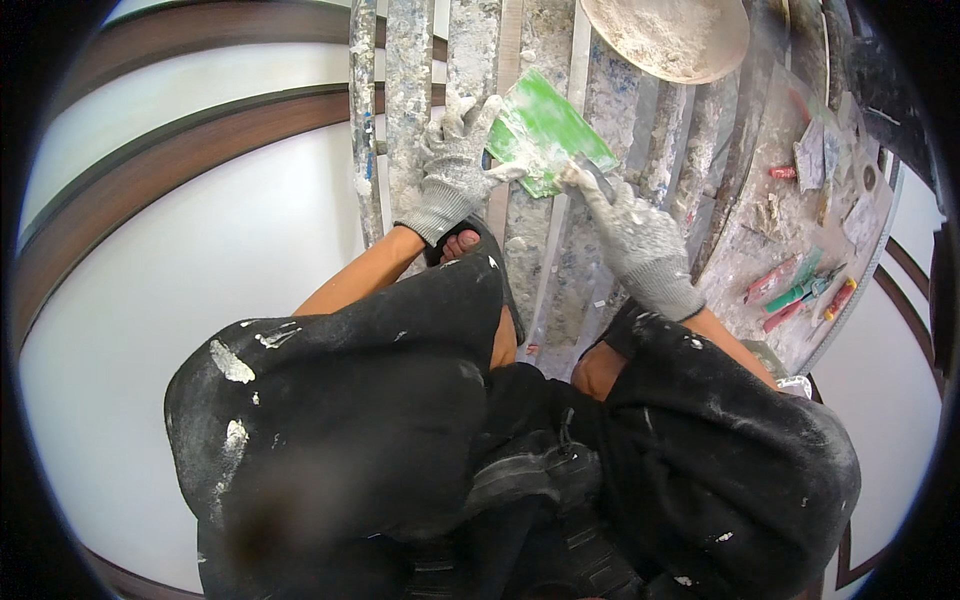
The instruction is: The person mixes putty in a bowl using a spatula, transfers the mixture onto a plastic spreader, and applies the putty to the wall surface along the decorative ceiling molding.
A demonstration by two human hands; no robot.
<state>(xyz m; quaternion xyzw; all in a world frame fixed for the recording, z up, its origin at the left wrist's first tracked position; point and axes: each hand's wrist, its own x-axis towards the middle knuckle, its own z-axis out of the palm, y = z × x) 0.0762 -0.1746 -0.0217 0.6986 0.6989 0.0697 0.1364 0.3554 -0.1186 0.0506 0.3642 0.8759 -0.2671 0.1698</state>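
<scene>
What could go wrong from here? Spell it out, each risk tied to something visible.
1. The pale residue smeared on the green plate, at the gloved left hand and right hand, might drop onto the slatted platform.
2. The bare toes could be hurt if the plate slipped.
3. The open bowl might spill its pale contents if bumped.

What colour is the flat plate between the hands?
The plate is green, smeared white; best seen: head view.

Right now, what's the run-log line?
left hand: at left edge of green plate | right hand: at its right edge | bowl: pale powder
</scene>
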